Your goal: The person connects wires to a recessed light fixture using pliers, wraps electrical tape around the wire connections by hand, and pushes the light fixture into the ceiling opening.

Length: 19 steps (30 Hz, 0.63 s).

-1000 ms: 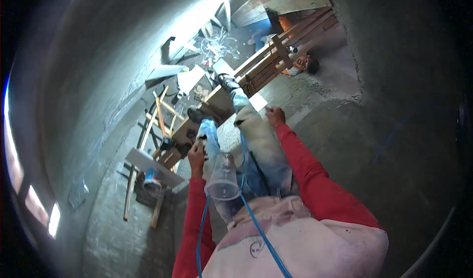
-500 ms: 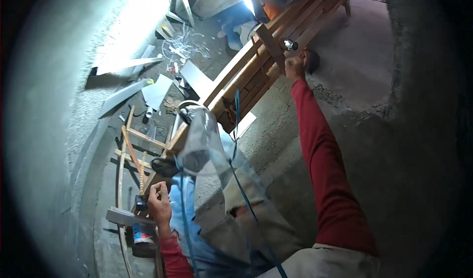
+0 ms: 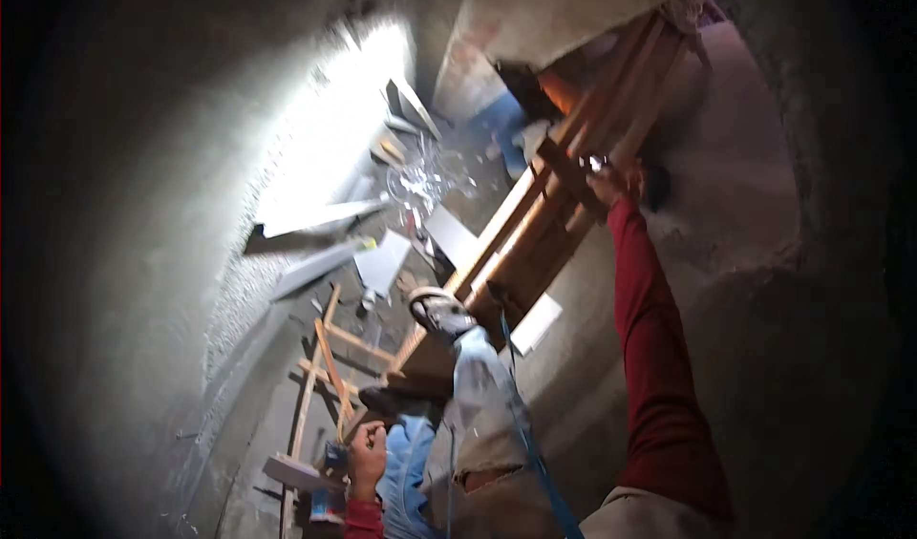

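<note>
My right hand (image 3: 611,184), in a red sleeve, reaches far forward with its fingers closed. It is beside the short wooden crosspiece (image 3: 570,174) that lies over the long timber frame (image 3: 535,229). A small shiny metal thing (image 3: 598,164) shows right above the fingers; blur hides what exactly the hand grips. My left hand (image 3: 368,458) is low at the left, fingers curled and pinched together. Whether anything small is in them does not show. One of my feet, in a dark shoe (image 3: 441,312), is on the timber's near end.
Light wooden strips (image 3: 330,367) form a rack at the left. White offcut boards (image 3: 384,262) and a tangle of clear strips (image 3: 425,181) litter the floor. A rough, brightly lit wall (image 3: 306,147) rises at left. Blue straps (image 3: 535,453) hang by my legs. A dark round shape (image 3: 653,184) is beyond my right hand.
My view has swung, so the scene sits lower and further right. My raised leg has moved, and its shoe now shows on the timber. Both hands keep about the same pose.
</note>
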Motion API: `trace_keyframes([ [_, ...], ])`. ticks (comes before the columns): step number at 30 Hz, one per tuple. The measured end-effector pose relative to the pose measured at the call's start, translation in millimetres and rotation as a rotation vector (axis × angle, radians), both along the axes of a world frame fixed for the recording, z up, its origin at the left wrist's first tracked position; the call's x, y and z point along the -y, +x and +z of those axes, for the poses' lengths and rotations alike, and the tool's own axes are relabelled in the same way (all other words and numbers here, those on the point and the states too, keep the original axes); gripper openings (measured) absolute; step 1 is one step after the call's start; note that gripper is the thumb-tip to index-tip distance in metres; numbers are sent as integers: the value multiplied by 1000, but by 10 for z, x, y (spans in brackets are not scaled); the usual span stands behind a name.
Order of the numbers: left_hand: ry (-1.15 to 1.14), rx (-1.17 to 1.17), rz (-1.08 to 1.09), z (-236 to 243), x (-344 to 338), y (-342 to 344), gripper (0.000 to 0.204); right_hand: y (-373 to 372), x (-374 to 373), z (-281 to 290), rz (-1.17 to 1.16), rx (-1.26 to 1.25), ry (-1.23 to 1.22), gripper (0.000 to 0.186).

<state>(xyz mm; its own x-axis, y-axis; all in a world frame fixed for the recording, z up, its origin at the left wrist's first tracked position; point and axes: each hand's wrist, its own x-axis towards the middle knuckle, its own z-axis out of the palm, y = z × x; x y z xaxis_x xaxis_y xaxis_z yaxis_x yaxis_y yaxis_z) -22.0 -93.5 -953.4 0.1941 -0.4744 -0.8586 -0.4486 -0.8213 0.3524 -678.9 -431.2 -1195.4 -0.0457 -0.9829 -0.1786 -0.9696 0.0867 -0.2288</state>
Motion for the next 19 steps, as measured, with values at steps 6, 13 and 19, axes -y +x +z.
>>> trace_keyframes([
  [6, 55, 48, 104, 213, 77, 145, 22, 996, 216, 309, -119, 102, 228, 39],
  [13, 63, -53, 16, 17, 165, -41, 19, 426, 44, -266, -342, 588, -248, 25],
  [19, 91, -17, 67, 196, -151, 253, 23, 1589, 98, 775, -908, 842, -171, 80],
])
